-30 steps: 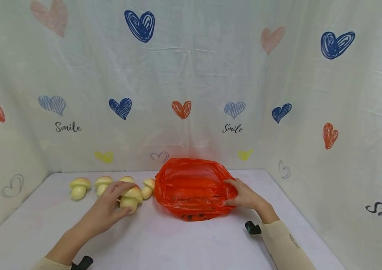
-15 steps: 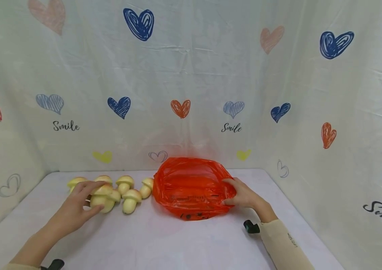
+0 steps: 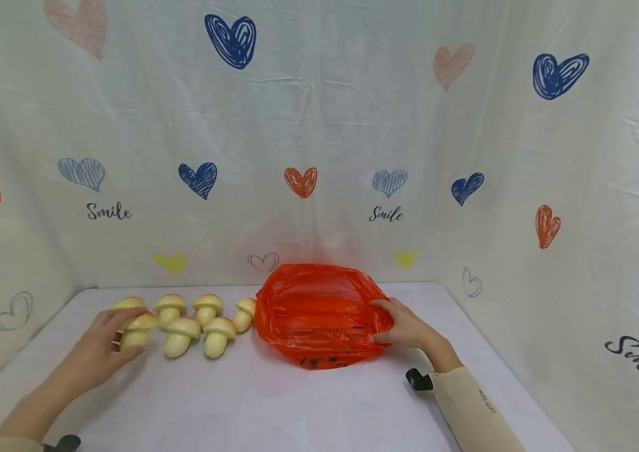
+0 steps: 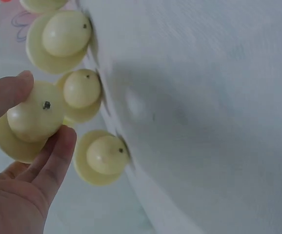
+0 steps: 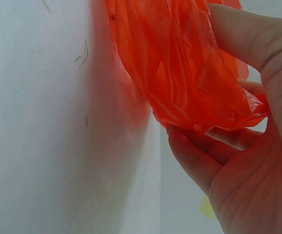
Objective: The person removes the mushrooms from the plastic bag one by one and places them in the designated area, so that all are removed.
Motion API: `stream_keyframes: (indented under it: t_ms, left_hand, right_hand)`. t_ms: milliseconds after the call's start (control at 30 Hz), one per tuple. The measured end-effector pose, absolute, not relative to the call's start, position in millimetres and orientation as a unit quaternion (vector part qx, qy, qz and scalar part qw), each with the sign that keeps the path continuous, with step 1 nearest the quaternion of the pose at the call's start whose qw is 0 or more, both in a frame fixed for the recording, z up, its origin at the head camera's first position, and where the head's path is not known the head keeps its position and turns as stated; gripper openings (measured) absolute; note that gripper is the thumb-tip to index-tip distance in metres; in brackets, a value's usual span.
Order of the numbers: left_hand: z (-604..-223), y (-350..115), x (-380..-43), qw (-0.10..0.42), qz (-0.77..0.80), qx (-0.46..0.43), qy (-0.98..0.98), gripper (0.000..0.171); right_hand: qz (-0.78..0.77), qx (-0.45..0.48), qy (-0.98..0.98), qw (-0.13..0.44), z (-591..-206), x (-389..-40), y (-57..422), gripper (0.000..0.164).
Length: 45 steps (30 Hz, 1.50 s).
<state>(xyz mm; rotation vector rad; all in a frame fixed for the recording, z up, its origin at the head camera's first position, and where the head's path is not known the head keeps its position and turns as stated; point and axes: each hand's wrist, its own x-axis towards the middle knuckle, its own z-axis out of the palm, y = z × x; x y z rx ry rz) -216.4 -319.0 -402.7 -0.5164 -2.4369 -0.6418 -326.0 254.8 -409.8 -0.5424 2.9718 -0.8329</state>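
Note:
My left hand (image 3: 85,355) holds a toy mushroom (image 3: 137,333) with a pale stem and a reddish-yellow cap, at the left end of the front row. In the left wrist view, thumb and fingers pinch this mushroom (image 4: 36,114) from both sides; whether it touches the table cannot be told. To its right stand two mushrooms, one (image 3: 181,337) and another (image 3: 218,338). Several more, among them a mushroom (image 3: 208,307), form a row behind. My right hand (image 3: 407,324) grips the right edge of a red plastic bag (image 3: 319,314), thumb on one side, fingers on the other.
A white-covered table (image 3: 297,408) bears everything. Behind and beside it hangs a pale curtain (image 3: 319,125) printed with hearts and "Smile". The rightmost back mushroom (image 3: 244,315) lies against the bag's left side.
My left hand has moved left along the front row with the mushroom, uncovering the two mushrooms standing there. My right hand and the bag have stayed in place.

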Motion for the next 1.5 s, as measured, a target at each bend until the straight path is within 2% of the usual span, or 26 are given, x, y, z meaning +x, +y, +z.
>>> stream_keyframes:
  t_ms: [133,867,1500]
  left_hand:
    - [-406,-323,-218,0.25,-0.231,-0.178,-0.923,0.067]
    - [-416,-332,-235,0.154,-0.205,-0.145,-0.956,0.067]
    - [-412,-331,-238,0.123,-0.191,-0.129,-0.965,0.068]
  right_hand:
    - [-0.266,-0.168,0.949,0.006,-411,-326,255,0.079]
    - [-0.265,-0.178,0.948,0.006,-412,-327,255,0.079]
    - [-0.256,-0.184,0.949,0.0,-414,-329,256,0.079]
